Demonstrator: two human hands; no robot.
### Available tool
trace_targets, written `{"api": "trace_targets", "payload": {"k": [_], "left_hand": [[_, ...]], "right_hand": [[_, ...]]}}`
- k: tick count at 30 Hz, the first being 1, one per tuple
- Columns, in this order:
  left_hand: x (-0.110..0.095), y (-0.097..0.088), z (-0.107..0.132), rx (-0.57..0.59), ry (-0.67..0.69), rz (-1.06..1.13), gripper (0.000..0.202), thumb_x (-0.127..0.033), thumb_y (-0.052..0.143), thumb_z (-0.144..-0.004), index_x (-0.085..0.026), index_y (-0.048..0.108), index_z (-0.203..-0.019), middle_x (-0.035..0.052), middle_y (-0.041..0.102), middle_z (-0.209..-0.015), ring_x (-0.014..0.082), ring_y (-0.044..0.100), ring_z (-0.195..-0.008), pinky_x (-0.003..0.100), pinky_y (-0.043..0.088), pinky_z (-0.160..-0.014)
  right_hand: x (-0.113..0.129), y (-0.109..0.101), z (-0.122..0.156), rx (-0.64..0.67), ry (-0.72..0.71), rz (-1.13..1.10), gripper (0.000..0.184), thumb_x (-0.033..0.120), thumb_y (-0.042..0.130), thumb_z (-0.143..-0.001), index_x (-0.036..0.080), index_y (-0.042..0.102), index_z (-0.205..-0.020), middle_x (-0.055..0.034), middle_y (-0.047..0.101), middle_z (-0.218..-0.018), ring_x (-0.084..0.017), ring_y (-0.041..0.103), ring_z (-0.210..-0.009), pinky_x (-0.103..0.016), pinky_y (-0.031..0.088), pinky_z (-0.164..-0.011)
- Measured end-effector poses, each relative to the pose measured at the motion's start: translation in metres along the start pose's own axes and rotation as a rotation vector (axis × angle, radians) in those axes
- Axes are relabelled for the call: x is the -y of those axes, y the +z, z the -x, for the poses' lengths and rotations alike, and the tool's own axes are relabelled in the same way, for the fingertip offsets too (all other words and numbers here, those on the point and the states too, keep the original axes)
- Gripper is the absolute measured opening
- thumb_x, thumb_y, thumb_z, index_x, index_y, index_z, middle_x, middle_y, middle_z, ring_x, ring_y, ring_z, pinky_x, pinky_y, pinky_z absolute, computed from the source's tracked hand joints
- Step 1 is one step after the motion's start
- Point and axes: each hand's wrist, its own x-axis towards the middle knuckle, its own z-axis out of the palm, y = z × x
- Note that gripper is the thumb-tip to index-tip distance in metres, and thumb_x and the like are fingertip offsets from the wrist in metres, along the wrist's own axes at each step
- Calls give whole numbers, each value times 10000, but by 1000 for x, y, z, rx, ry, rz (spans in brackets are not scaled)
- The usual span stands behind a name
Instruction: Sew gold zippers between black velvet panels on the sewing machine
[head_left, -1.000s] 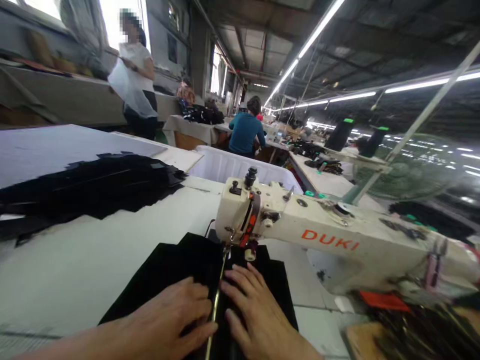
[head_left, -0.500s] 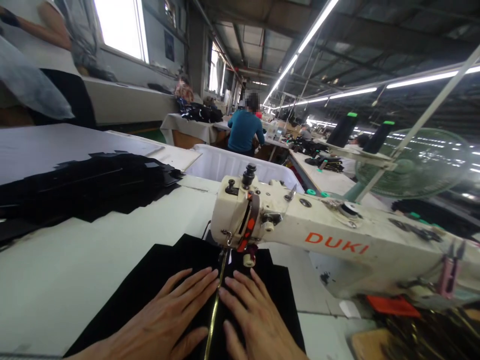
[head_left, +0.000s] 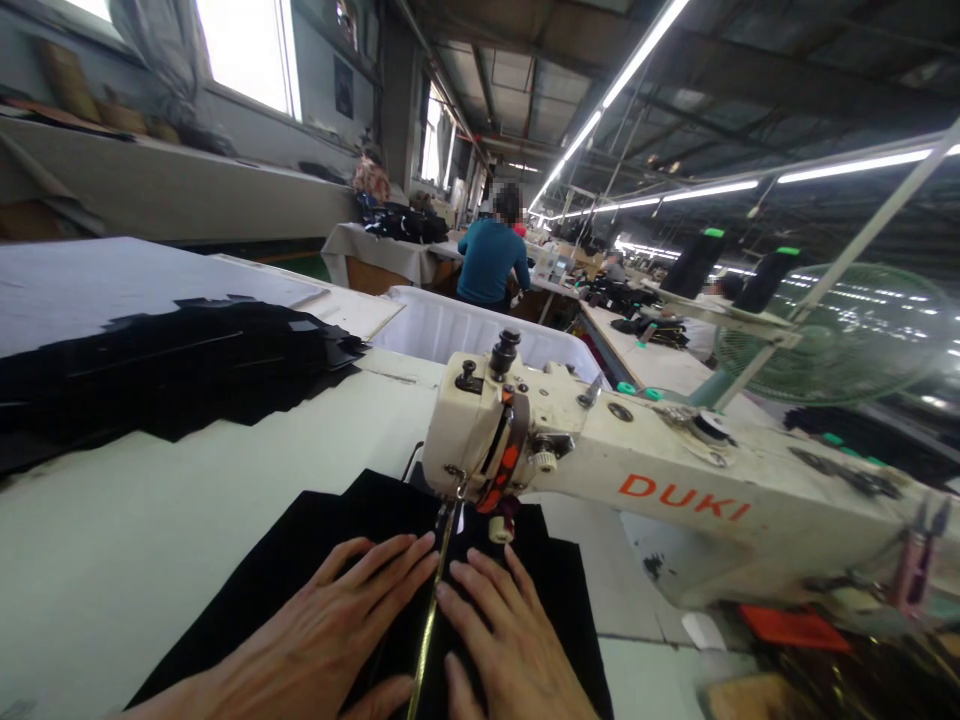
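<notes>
Black fabric (head_left: 300,550) lies flat on the white sewing table, its far part beneath the head of a sewing machine (head_left: 480,430) lettered DUKI. A shiny gold zipper (head_left: 426,640) runs lengthwise along the fabric, up to the machine's presser foot. My left hand (head_left: 352,610) rests open on the fabric just left of the zipper, fingers stretched towards the foot. On the other side, my right hand (head_left: 502,630) also lies open, fingers spread, pressing on the cloth. The needle is too small to make out.
A pile of black fabric pieces (head_left: 165,370) lies at the left. Behind the machine stands a white bin (head_left: 427,325). Pink thread snips (head_left: 916,560) and a red item (head_left: 791,627) are at the right. A person in blue (head_left: 487,258) sits farther back.
Both hands stay nearly in place on the fabric, with slight finger shifts. The person at the upper left is out of view, and the view has shifted slightly.
</notes>
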Motion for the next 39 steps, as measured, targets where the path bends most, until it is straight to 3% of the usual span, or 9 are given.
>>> {"api": "trace_targets", "payload": {"k": [5,11,15,21,25,31,39], "left_hand": [[2,1,-3,0,-33,32,802,-524,536,-994,-289,89,-1616,50,400,-1565,284,496,-1374,437,451,-1102],[4,3,-1,85,-31,6,856,-506,580,-957,-293,77,-1617,42,320,-1604,325,440,-1411,525,445,-1101],[4,3,-1,88,-36,20,835,-487,566,-970,-293,75,-1618,46,299,-1612,320,425,-1421,523,416,-1131],[10,-6,-15,102,-14,135,841,-509,572,-975,-294,74,-1618,66,310,-1609,319,390,-1440,522,361,-1177],[13,-7,-25,34,-11,146,835,-522,582,-972,-293,106,-1618,85,317,-1607,331,377,-1443,515,384,-1164],[15,-1,-29,60,-29,109,779,-555,542,-982,-263,187,-1611,111,314,-1605,340,371,-1445,558,397,-1145],[16,2,-25,0,-39,152,780,-555,560,-979,-277,193,-1609,105,332,-1601,334,381,-1440,542,354,-1174]], "right_hand": [[2,1,1,-6,10,-3,587,150,566,-802,227,563,-1384,-31,597,-1408,-264,504,-1360,-571,353,-1151],[1,-2,0,18,26,-20,549,179,568,-831,241,557,-1376,-51,473,-1523,-270,423,-1422,-587,343,-1154],[-1,1,1,41,19,-9,576,157,554,-810,242,545,-1380,-41,449,-1538,-264,386,-1445,-597,330,-1157],[-6,0,-2,3,0,10,660,156,535,-801,123,458,-1455,-75,465,-1523,-255,399,-1437,-576,288,-1191],[-11,-6,-7,26,29,16,663,137,509,-844,143,408,-1499,-67,435,-1544,-256,382,-1447,-590,302,-1184],[-15,-11,-11,88,83,-20,613,183,503,-921,172,382,-1522,-47,424,-1553,-249,351,-1463,-597,264,-1200],[-16,-12,-10,122,81,-35,610,205,498,-951,190,353,-1543,-31,377,-1578,-247,320,-1478,-606,242,-1208]]}}
